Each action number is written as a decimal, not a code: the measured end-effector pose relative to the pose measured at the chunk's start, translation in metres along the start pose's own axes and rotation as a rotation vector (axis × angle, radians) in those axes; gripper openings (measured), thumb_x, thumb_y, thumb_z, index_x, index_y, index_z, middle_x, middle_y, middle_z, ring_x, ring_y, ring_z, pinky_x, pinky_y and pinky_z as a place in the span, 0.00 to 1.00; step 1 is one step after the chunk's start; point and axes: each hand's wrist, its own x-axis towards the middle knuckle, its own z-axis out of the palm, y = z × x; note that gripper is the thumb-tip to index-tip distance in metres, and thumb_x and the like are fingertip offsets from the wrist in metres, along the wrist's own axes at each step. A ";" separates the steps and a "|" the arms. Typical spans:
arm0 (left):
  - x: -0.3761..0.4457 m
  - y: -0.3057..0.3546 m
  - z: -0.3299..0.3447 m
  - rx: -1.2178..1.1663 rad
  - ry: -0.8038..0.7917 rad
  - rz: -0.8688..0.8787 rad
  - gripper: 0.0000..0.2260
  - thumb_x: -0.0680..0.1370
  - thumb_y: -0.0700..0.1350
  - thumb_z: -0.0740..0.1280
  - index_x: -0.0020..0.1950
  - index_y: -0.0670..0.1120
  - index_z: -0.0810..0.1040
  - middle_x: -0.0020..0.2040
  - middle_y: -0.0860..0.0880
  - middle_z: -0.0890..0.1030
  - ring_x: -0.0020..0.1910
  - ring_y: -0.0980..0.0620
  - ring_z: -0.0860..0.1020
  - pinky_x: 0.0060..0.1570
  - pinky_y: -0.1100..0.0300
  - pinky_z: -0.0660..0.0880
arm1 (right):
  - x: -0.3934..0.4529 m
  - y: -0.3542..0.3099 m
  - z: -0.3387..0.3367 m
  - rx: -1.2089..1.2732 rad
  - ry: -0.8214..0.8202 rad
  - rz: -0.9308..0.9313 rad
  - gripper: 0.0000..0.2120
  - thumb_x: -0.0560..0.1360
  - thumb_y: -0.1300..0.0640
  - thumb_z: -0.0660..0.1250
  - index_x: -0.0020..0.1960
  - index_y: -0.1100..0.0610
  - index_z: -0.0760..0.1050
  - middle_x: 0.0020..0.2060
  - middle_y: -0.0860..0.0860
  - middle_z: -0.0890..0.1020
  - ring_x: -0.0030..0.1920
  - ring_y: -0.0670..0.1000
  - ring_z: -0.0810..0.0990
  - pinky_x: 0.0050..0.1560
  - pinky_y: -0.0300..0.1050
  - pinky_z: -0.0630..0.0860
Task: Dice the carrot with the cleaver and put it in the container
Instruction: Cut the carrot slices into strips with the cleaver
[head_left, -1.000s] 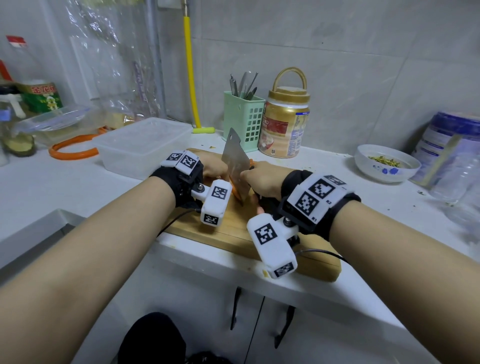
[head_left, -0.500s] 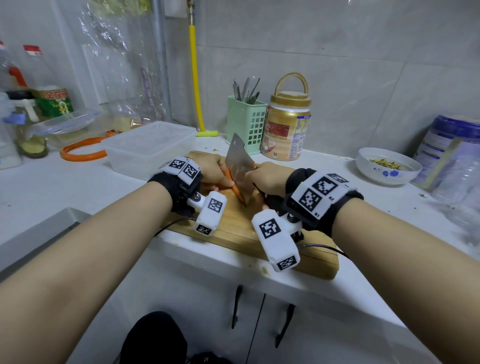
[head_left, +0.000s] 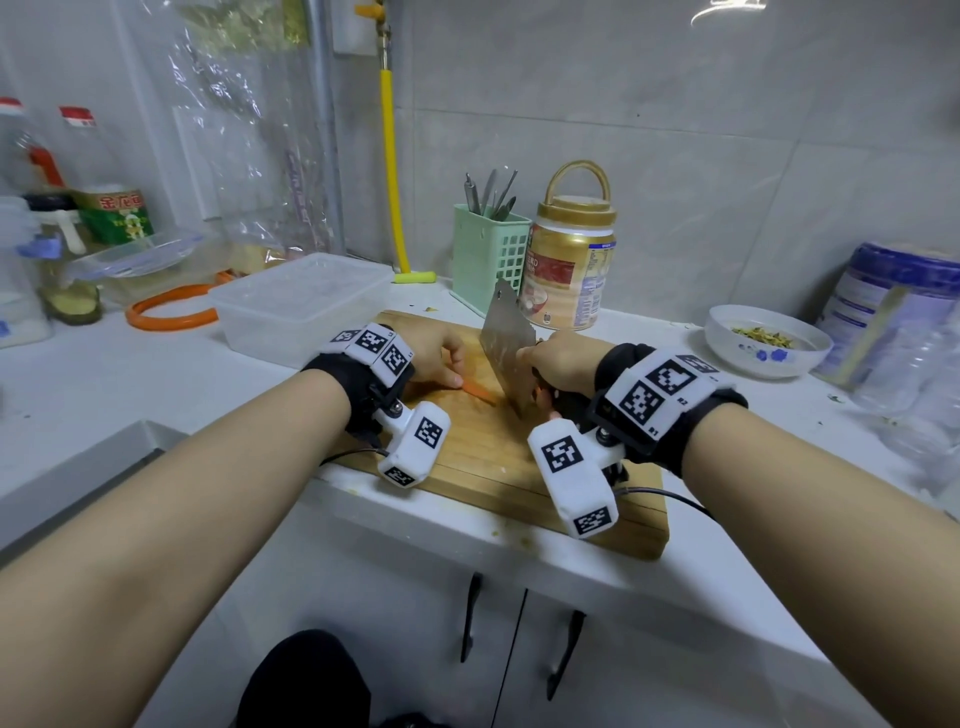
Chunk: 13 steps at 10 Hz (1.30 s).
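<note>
An orange carrot piece (head_left: 479, 389) lies on the wooden cutting board (head_left: 483, 457). My left hand (head_left: 431, 351) presses down on its left end with curled fingers. My right hand (head_left: 558, 361) grips the handle of the steel cleaver (head_left: 506, 345), whose blade stands upright with its edge down on the carrot's right end. A clear plastic container (head_left: 296, 306) sits on the counter just left of the board, behind my left wrist. Both wrists wear black bands with white marker blocks.
Behind the board stand a green utensil holder (head_left: 485, 254) and a gold-lidded jar (head_left: 569, 260). A white bowl (head_left: 766, 338) with scraps sits to the right, next to a blue-lidded tub (head_left: 893, 301). Bottles and an orange ring (head_left: 166, 312) crowd the far left.
The camera has tilted up a little. My left hand slid left along the carrot, baring more orange. The cleaver stays upright on the board beside it.
</note>
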 end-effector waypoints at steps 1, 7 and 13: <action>0.008 -0.009 0.002 0.012 0.010 -0.035 0.07 0.75 0.54 0.71 0.45 0.52 0.80 0.46 0.52 0.81 0.49 0.51 0.77 0.51 0.56 0.73 | 0.001 -0.001 0.001 -0.036 0.018 0.004 0.16 0.81 0.58 0.58 0.35 0.60 0.70 0.31 0.55 0.75 0.32 0.55 0.75 0.33 0.39 0.74; 0.019 -0.019 0.005 -0.064 0.062 -0.116 0.08 0.71 0.52 0.75 0.42 0.56 0.76 0.47 0.54 0.79 0.53 0.50 0.78 0.58 0.52 0.75 | 0.007 -0.006 0.007 0.471 -0.059 0.060 0.15 0.80 0.58 0.56 0.36 0.60 0.64 0.26 0.56 0.69 0.22 0.53 0.67 0.26 0.38 0.66; 0.014 -0.016 0.013 -0.514 0.081 -0.074 0.05 0.73 0.47 0.75 0.48 0.55 0.86 0.45 0.58 0.83 0.45 0.62 0.77 0.43 0.74 0.71 | 0.049 0.003 0.002 0.828 -0.113 0.091 0.10 0.80 0.52 0.55 0.48 0.60 0.65 0.26 0.54 0.71 0.19 0.51 0.67 0.23 0.36 0.67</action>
